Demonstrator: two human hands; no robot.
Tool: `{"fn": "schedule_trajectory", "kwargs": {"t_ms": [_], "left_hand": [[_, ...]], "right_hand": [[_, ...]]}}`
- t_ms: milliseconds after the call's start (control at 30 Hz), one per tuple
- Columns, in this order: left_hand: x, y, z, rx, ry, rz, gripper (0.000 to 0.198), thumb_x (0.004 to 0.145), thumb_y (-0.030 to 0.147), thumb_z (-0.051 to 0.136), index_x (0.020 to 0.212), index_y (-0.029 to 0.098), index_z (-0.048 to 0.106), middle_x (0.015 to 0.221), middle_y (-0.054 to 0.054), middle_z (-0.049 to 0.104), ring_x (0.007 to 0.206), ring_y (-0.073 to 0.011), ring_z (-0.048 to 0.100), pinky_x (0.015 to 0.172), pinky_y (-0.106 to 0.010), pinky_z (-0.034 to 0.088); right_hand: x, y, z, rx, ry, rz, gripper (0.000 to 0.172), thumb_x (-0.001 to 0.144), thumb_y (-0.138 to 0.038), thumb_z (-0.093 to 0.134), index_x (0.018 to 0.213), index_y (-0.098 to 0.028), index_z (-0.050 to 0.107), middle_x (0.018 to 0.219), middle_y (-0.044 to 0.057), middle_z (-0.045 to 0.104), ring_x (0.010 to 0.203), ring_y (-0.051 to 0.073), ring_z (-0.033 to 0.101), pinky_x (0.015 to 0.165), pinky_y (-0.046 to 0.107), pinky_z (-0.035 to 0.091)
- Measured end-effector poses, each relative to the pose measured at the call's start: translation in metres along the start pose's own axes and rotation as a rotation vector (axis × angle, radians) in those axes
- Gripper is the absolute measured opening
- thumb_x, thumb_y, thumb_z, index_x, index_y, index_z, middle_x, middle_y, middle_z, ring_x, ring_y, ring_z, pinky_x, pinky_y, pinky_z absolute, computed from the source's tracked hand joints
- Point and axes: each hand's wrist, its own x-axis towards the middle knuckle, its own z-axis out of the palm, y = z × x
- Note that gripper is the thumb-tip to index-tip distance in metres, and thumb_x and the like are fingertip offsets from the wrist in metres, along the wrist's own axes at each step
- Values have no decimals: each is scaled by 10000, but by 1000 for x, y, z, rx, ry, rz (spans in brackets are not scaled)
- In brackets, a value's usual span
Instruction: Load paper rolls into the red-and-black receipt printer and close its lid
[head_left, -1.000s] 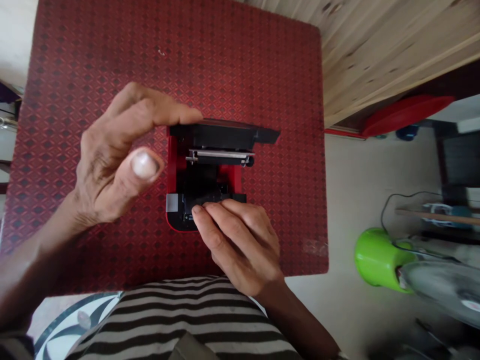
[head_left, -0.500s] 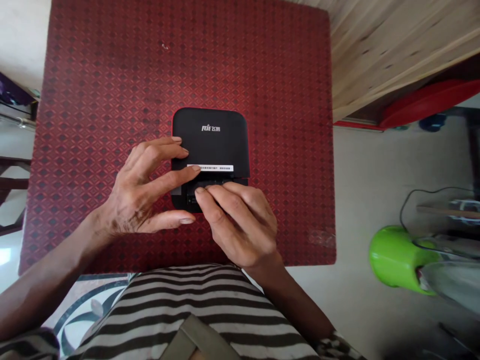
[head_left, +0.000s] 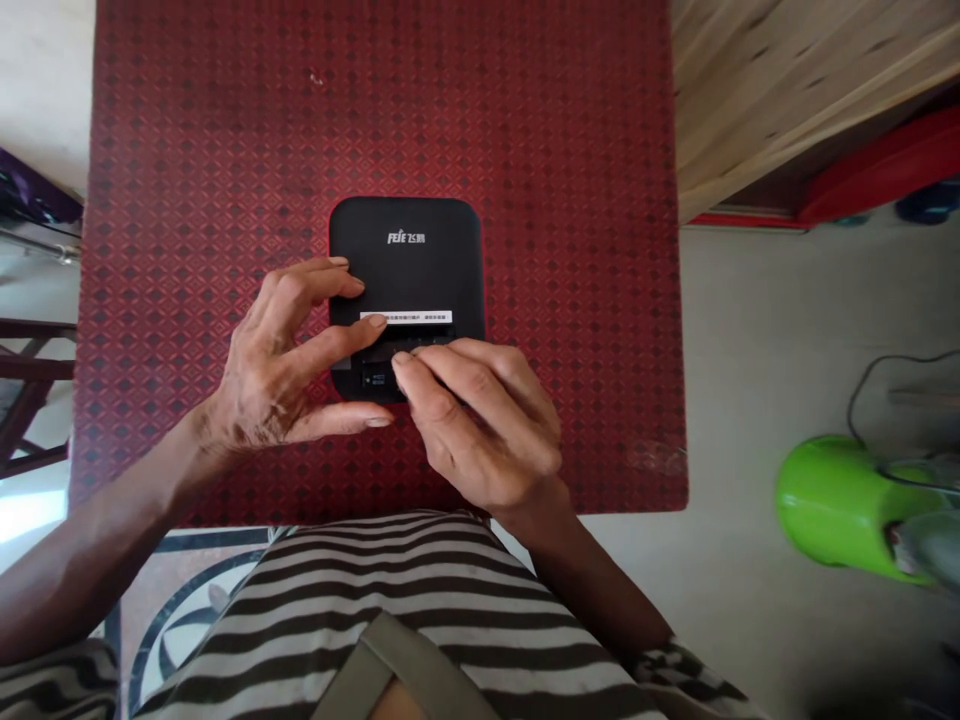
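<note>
The black device (head_left: 420, 275), round-cornered and edged in red, lies flat on the patterned worktop (head_left: 577, 250). Pale FEIE lettering (head_left: 406, 238) marks its far part; a white label strip (head_left: 420, 317) crosses its nearer half. At the device's left, the left hand (head_left: 274, 365) has a loose, spread grip. At its near edge, the right hand (head_left: 487, 420) bunches its fingers; whether they grasp anything cannot be told.

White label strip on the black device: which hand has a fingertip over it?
The left hand: its index fingertip covers part of the white label strip; the right hand covers none of it.
</note>
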Motion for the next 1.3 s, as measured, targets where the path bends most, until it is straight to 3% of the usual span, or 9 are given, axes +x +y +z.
{"fn": "schedule_trajectory", "kwargs": {"t_ms": [133, 300, 433, 600, 767, 933, 1133, 1300], "left_hand": [[-3, 2, 0, -22, -17, -41, 642, 896, 823, 649, 1252, 294, 723, 1410, -94, 659, 1369, -363, 609, 1197, -634, 524], [-8, 18, -2, 36, 117, 53, 576, 1003, 644, 634, 1438, 266, 649, 1460, -139, 599, 1413, -355, 599, 1181, -592, 543], [-17, 33, -4, 188, 262, 3, 501, 980, 516, 727, 1420, 287, 658, 1367, -117, 667, 1258, -291, 693, 1020, -475, 627], [-36, 34, 2, 218, 189, -39, 475, 998, 463, 714, 1444, 317, 640, 1280, -91, 712, 1147, -272, 731, 920, -436, 632], [-43, 31, 7, 268, 193, -40, 503, 1017, 476, 678, 1499, 355, 597, 1300, -67, 719, 1170, -255, 738, 945, -421, 653], [-47, 34, 9, 328, 251, -43, 527, 995, 487, 712, 1496, 346, 625, 1311, -70, 742, 1117, -252, 753, 874, -416, 675], [-47, 36, 7, 358, 227, -56, 501, 1002, 478, 705, 1486, 386, 616, 1299, -40, 747, 1088, -246, 756, 861, -414, 669], [-48, 38, 7, 287, 199, -171, 502, 990, 517, 720, 1466, 404, 610, 1308, -29, 734, 1130, -258, 737, 915, -470, 667]], "right_hand": [[-1, 5, -10, 14, 79, 60, 409, 983, -104, 712, 1359, -264, 713, 1185, 66, 826, 1078, 241, 767, 948, 413, 634], [-5, 37, -15, -18, 225, 196, 263, 1016, -135, 675, 1241, -243, 759, 1082, 81, 821, 987, 255, 775, 908, 441, 627], [-20, 77, -2, 28, 171, 332, 193, 1069, -232, 615, 1157, -245, 786, 1043, 74, 806, 980, 250, 767, 903, 456, 627], [-36, 110, 28, 86, 181, 437, 203, 1073, -299, 602, 1088, -253, 799, 992, 69, 813, 909, 234, 771, 783, 408, 635], [-42, 115, 42, 128, 104, 506, 195, 1056, -284, 606, 1068, -258, 799, 986, 67, 821, 871, 223, 774, 763, 385, 637], [-44, 112, 45, 226, 107, 445, 180, 1037, -212, 614, 1067, -237, 790, 967, 57, 818, 880, 204, 778, 800, 365, 627], [-49, 112, 51, 192, 20, 434, 219, 1036, -219, 579, 1096, -254, 786, 998, 53, 817, 903, 215, 776, 812, 393, 634], [-50, 112, 51, 213, 43, 409, 227, 1041, -194, 575, 1116, -250, 782, 1000, 58, 812, 914, 219, 773, 829, 397, 632]]}}
